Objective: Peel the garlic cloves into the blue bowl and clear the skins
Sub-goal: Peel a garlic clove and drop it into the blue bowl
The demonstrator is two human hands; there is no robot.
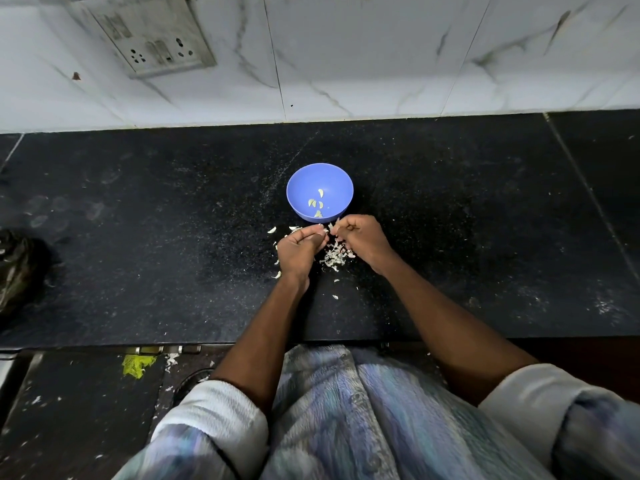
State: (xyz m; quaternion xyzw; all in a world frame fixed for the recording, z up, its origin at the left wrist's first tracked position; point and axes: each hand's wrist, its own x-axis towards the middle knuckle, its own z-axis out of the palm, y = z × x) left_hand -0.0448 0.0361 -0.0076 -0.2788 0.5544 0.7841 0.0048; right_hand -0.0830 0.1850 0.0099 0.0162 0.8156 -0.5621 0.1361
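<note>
Where the black stone bench (138,237) met the left edge of the view, a crumpled dark bag (17,271) sat partly out of frame, well apart from the work. Above it on the white marbled wall (381,57) hung a grimy switch and socket plate (145,32). Further right, a few unpeeled garlic cloves (272,230) lay loose on the bench, one just left of the left hand (300,249) and another near its wrist. That hand was curled, palm turned inward, its fingers (313,233) pressed together around something small that the frame did not show clearly. Just beyond the hands stood the blue bowl (304,178), upright near the middle of the bench, with four peeled cloves (316,203) resting in its bottom. The two hands met right in front of the bowl's near rim, fingertips almost touching each other. Between and below them a heap of papery garlic skins (334,256) lay scattered on the bench, with stray flakes trailing toward the bench's near edge. The right hand (360,237) was also curled into a loose fist, its fingers (341,225) bent in and pinching at a small whitish scrap beside the left hand's fingertips; whether that scrap was clove or skin could not be told. Both forearms were bare, with pale rolled sleeves (214,410) at the elbows. Below the bench edge, on the dark floor (69,427) at the left, lay white flakes and a yellow-green scrap (136,365).
</note>
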